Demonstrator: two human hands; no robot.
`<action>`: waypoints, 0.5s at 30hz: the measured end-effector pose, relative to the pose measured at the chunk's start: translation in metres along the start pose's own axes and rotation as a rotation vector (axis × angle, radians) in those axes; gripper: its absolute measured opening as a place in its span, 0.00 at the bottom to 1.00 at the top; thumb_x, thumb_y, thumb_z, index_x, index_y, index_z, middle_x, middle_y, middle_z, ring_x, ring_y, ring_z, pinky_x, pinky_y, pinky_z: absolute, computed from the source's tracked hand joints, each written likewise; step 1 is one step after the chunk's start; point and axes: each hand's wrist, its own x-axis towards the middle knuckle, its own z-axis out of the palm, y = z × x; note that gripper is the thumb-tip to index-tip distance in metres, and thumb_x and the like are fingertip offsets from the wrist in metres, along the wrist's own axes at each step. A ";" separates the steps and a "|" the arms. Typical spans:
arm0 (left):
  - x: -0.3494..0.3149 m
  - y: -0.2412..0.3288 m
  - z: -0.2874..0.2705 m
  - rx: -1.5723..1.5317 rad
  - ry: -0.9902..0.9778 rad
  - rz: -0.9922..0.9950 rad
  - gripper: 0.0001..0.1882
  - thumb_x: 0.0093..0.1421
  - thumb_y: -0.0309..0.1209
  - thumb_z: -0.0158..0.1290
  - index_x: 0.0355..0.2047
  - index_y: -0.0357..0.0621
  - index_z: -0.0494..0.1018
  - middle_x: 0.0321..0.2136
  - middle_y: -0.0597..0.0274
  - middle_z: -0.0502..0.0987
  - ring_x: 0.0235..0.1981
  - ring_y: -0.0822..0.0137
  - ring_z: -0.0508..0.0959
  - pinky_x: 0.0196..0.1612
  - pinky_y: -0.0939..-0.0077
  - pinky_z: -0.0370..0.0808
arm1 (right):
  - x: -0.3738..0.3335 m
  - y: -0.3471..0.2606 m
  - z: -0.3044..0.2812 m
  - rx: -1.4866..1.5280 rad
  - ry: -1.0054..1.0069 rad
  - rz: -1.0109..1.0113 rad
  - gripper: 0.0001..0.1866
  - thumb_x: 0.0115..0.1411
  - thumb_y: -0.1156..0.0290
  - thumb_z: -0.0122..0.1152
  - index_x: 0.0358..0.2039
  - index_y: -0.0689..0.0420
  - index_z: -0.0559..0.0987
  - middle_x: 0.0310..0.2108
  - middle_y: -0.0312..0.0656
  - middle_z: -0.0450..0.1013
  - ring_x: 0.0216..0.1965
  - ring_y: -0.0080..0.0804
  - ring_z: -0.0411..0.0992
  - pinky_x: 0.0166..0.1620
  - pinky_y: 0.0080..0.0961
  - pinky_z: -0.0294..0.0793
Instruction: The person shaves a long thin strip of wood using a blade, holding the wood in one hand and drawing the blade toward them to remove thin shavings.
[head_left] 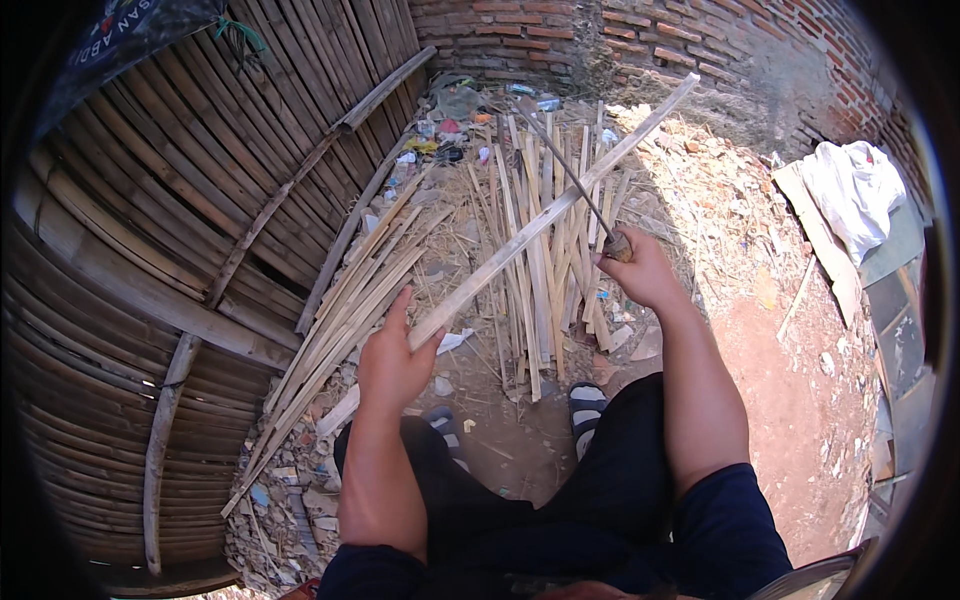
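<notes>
My left hand (388, 362) is closed around the lower part of a long, flat bamboo strip (500, 262), its index finger stretched forward. The strip slants up to the right, and its short lower end shows below the hand. In my right hand (645, 272) is the short wooden handle of a long, narrow-bladed machete (550, 145). Its dark blade points up and to the left, crossing the strip past the middle; whether blade and strip touch, I cannot tell. Beneath them, a pile of split bamboo strips (538, 290) lies on the ground.
More bamboo strips (370, 270) lie in a bundle along the slatted bamboo wall (200, 170) on the left. A brick wall (660, 40) closes the far side. Litter (450, 130) lies at its foot. To the right, a white sack (855, 195) rests on boards. My sandalled feet stand close to the pile.
</notes>
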 end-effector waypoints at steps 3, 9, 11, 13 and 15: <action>0.000 0.010 0.000 -0.053 -0.055 -0.049 0.42 0.61 0.38 0.70 0.73 0.48 0.67 0.42 0.36 0.86 0.50 0.43 0.87 0.50 0.58 0.81 | -0.013 -0.012 0.007 -0.121 -0.063 -0.214 0.19 0.60 0.62 0.76 0.46 0.60 0.83 0.33 0.52 0.81 0.37 0.46 0.80 0.45 0.41 0.78; -0.001 -0.006 0.004 -0.076 -0.017 -0.008 0.41 0.61 0.38 0.69 0.73 0.48 0.67 0.43 0.35 0.86 0.51 0.44 0.87 0.52 0.59 0.81 | -0.033 -0.061 0.022 -0.421 -0.303 -0.379 0.17 0.58 0.62 0.75 0.41 0.59 0.83 0.32 0.55 0.80 0.37 0.57 0.80 0.43 0.47 0.78; -0.002 -0.008 0.003 -0.066 -0.025 -0.008 0.42 0.61 0.38 0.70 0.73 0.48 0.67 0.43 0.35 0.86 0.52 0.44 0.87 0.52 0.59 0.81 | -0.021 -0.039 0.021 -0.282 -0.240 -0.382 0.17 0.58 0.62 0.75 0.41 0.59 0.82 0.32 0.55 0.80 0.37 0.57 0.80 0.43 0.46 0.78; -0.002 0.002 -0.002 -0.045 -0.047 -0.013 0.42 0.61 0.38 0.70 0.73 0.49 0.67 0.44 0.35 0.86 0.52 0.44 0.86 0.53 0.59 0.81 | -0.008 -0.018 0.008 -0.199 -0.153 -0.287 0.17 0.58 0.62 0.76 0.42 0.59 0.82 0.31 0.52 0.80 0.35 0.50 0.80 0.42 0.44 0.77; -0.001 0.002 -0.002 -0.002 -0.023 0.002 0.42 0.60 0.38 0.70 0.73 0.48 0.67 0.43 0.36 0.86 0.51 0.44 0.87 0.52 0.59 0.81 | -0.002 -0.010 -0.006 -0.141 -0.058 -0.102 0.19 0.60 0.60 0.75 0.46 0.59 0.83 0.36 0.56 0.81 0.42 0.55 0.81 0.47 0.46 0.78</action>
